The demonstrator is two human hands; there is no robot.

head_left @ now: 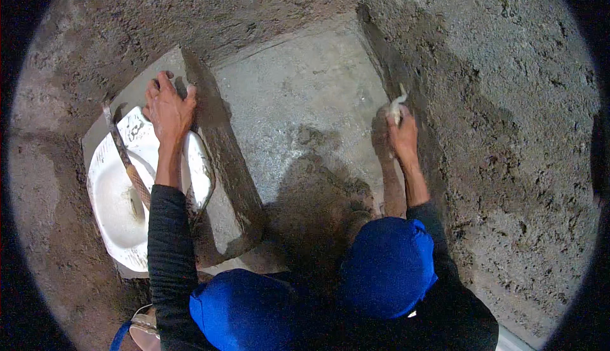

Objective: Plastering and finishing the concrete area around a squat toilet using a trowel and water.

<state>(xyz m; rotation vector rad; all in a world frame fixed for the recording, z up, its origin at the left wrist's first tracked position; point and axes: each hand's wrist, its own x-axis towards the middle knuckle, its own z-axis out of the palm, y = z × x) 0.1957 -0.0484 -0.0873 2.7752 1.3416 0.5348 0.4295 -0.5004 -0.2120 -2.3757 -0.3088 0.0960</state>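
A small, off-white, crumpled scrap (398, 105), its material unclear, is pinched in the right hand (403, 136), just beside the rough grey-brown wall (473, 128).

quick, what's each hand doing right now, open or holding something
Left hand: open, at the ledge.
Right hand: closed, holding a pale piece, material unclear.

Raised grey ledge (178, 63) under our left hand (170, 112); smooth grey floor (298, 77) between both hands.
We tag one white basin (117, 176) on the ledge, left of and nearer us than the left hand, dark marks on it; a long bar (121, 144) with tan grip lies slanted across it. Floor runs from ledge side over to our right hand (403, 136), slight sheen mid-gap, our shadow on its near part.
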